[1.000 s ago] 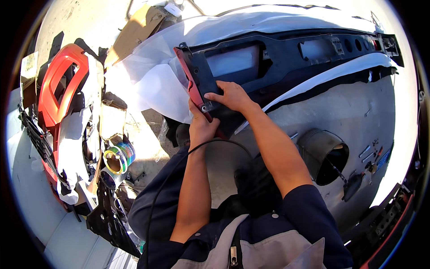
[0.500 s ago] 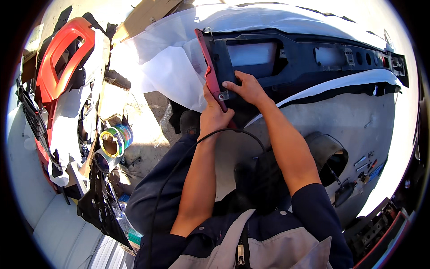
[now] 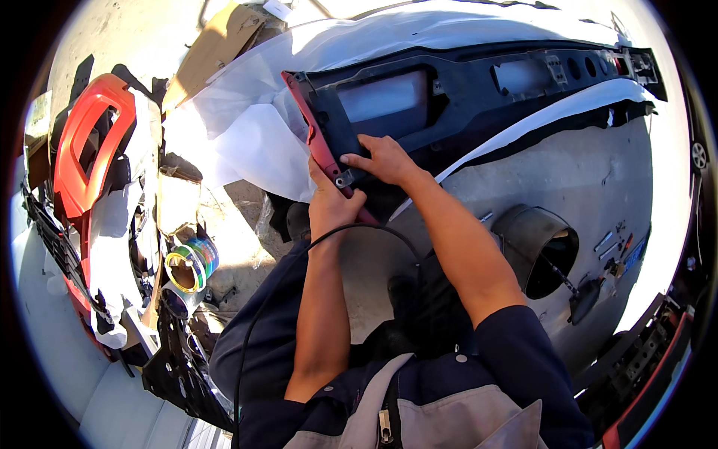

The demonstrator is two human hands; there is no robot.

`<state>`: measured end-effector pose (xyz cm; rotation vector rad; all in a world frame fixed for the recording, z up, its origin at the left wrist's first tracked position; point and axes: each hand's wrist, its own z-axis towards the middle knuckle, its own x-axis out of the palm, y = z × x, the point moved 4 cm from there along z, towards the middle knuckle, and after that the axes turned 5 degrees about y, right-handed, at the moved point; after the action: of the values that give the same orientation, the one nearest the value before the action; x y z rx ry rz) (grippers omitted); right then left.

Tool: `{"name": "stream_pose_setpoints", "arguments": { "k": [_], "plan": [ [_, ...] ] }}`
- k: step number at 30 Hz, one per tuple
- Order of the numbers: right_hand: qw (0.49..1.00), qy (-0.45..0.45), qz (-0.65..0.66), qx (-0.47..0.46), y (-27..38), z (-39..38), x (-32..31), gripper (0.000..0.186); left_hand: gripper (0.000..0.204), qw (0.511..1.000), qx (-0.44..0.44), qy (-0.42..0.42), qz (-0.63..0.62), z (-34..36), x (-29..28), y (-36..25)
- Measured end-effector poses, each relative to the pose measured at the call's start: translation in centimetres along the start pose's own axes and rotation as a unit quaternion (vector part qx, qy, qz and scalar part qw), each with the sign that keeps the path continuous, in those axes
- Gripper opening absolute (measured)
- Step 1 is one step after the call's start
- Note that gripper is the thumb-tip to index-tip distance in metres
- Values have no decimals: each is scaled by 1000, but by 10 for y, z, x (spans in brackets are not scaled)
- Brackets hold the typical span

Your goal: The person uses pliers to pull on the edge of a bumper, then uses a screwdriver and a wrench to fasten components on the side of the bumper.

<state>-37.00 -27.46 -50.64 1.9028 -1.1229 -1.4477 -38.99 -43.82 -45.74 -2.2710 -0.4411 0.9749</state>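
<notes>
A long car bumper (image 3: 464, 105), its black inner side up, stretches from in front of me toward the far right. Its near left end has a red edge (image 3: 307, 114) and a small metal clip at the lower corner. My left hand (image 3: 334, 206) is closed round the bottom of that red edge, thumb on the near side, the fingers partly hidden. Just to the right, my right hand (image 3: 387, 162) grips the black inner face, thumb stretched toward the red edge and fingers bent at the lower rim of a rectangular opening. A black cable (image 3: 351, 226) crosses over my left wrist.
White sheeting (image 3: 254, 142) lies under and around the bumper. At left are a red car part (image 3: 78, 176), tape rolls (image 3: 191, 266) and a black perforated panel (image 3: 176, 370). A dark bucket (image 3: 535, 247) and small tools (image 3: 609, 247) stand on the floor at right. Cardboard (image 3: 213, 49) lies far left.
The whole view has turned, with the bumper's left end and both hands appearing further left and lower. Both hands keep about the same hold on the bumper.
</notes>
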Motion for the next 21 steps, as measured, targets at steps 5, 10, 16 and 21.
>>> {"name": "stream_pose_setpoints", "arguments": {
  "k": [5,10,16,21],
  "plan": [
    [1000,-24,14,-14,-3,3,0,62,106,1000,14,-7,-5,-2,8,5],
    [999,1,-33,8,-11,2,6,61,107,1000,-7,-2,28,0,13,4],
    [998,2,-33,55,4,8,7,68,101,999,12,-32,39,1,13,11],
    [971,-176,31,158,14,16,12,66,100,995,60,-62,41,6,19,15]
  ]
}}
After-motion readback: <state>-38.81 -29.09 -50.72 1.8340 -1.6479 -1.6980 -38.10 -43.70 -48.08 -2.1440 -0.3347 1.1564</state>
